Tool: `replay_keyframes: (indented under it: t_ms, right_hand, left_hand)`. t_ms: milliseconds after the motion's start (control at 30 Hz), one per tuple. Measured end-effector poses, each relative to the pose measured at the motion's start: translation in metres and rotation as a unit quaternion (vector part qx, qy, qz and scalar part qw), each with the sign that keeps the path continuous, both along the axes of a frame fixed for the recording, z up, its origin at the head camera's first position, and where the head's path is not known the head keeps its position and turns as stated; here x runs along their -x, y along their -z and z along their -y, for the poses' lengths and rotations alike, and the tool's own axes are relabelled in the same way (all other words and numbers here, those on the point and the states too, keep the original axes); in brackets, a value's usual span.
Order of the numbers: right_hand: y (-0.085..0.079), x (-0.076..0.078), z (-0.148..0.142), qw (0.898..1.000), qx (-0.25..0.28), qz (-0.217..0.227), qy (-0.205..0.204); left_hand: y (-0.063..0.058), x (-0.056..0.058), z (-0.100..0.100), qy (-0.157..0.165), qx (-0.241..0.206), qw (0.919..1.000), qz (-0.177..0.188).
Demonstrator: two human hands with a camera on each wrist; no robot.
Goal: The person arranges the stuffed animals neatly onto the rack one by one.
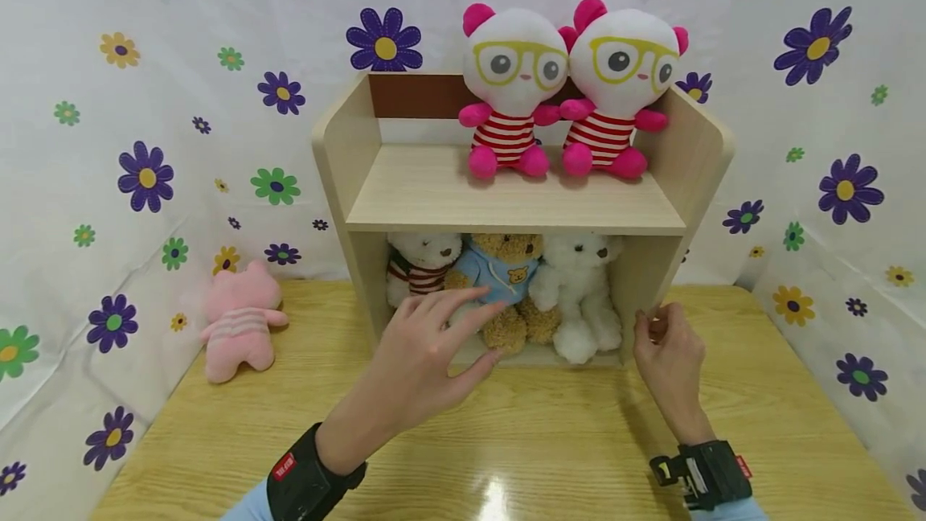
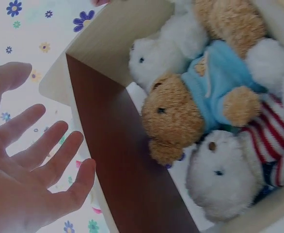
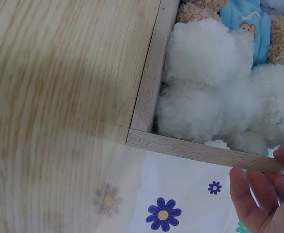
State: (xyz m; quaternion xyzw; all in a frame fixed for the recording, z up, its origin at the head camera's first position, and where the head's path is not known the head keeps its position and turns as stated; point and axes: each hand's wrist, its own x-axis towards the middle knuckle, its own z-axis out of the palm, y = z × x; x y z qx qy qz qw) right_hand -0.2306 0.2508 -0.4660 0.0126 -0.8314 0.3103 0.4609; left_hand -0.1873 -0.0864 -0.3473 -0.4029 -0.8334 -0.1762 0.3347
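Observation:
My left hand (image 1: pixel 427 344) hovers before the lower compartment, fingers spread and holding nothing. My right hand (image 1: pixel 669 356) pinches the front edge of the right side panel of a small wooden shelf (image 1: pixel 514 227); in the right wrist view the thumb is inside and the fingers (image 3: pixel 251 196) outside. Three plush toys sit side by side in the lower compartment: a white bear in a striped top (image 2: pixel 224 174), a brown teddy bear in a blue hoodie (image 2: pixel 173 109), and a fluffy white plush (image 3: pixel 205 82). Two plush pandas with yellow glasses (image 1: pixel 515 67) sit on the upper level, towards the right.
A pink plush toy (image 1: pixel 242 324) in a striped top leans against the cloth at the left of the wooden table (image 1: pixel 506 432). Flower-patterned cloth (image 1: pixel 217 103) hangs behind the shelf and along both sides. A brown back board (image 1: pixel 415 96) spans the shelf's top.

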Motion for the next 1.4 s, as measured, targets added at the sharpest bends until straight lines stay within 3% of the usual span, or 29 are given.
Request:
replay_keyframes:
  t_ms: [300,567,700,833,933,1033,1200,1400]
  right_hand:
    - [-0.001,0.0,-0.001,1.0,-0.006,-0.006,0.001]
    - [0.002,0.001,-0.001,1.0,-0.005,-0.002,0.004]
    - [0.003,-0.001,-0.002,1.0,-0.002,-0.004,0.004]
    - [0.003,-0.001,-0.002,1.0,-0.004,-0.002,0.002]
    - [0.003,-0.002,-0.001,1.0,-0.005,0.0,0.001]
    - [0.003,-0.002,-0.001,1.0,-0.006,-0.001,-0.003]
    - [0.001,-0.001,0.0,1.0,-0.004,0.0,-0.011]
    - [0.001,-0.001,0.0,1.0,0.0,0.006,-0.009]
  left_hand:
    - [0.027,-0.005,0.042,-0.069,0.014,0.9964,0.049]
    - [0.049,0.0,0.114,-0.173,-0.008,0.9815,0.082]
    - [0.062,0.013,0.16,-0.242,-0.027,0.9645,0.103]
    - [0.074,0.024,0.2,-0.31,-0.036,0.9375,0.153]
    - [0.081,0.029,0.219,-0.346,-0.033,0.918,0.191]
    - [0.086,0.032,0.23,-0.369,-0.025,0.9073,0.201]
    - [0.093,0.037,0.239,-0.378,-0.027,0.9027,0.203]
    - [0.102,0.046,0.244,-0.396,-0.016,0.8743,0.281]
